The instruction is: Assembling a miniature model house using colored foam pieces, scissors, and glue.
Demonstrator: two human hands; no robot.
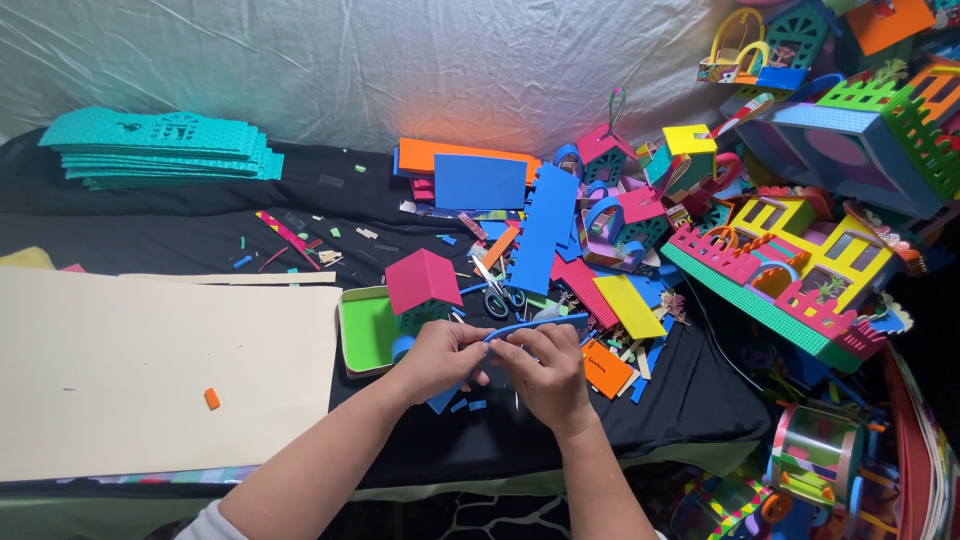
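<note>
- Not much here in the way of packaging or signs, honestly. No boxes, no screens, nothing on the wall.
- The only label-ish thing I can spot is a small orange foam tag (pixel 607 367) with dark handwriting on it. It's a rough rectangle, tilted, lying just right of centre in the frame on the black cloth, partly under yellow and blue foam scraps.
- It sits just beside the right hand (pixel 548 375), touching or nearly so; hard to tell which.
- A flat pink strip (pixel 281 229) with multicoloured markings lies left of centre, upper-middle area, but it's too small to tell if it's a label at all.
</note>
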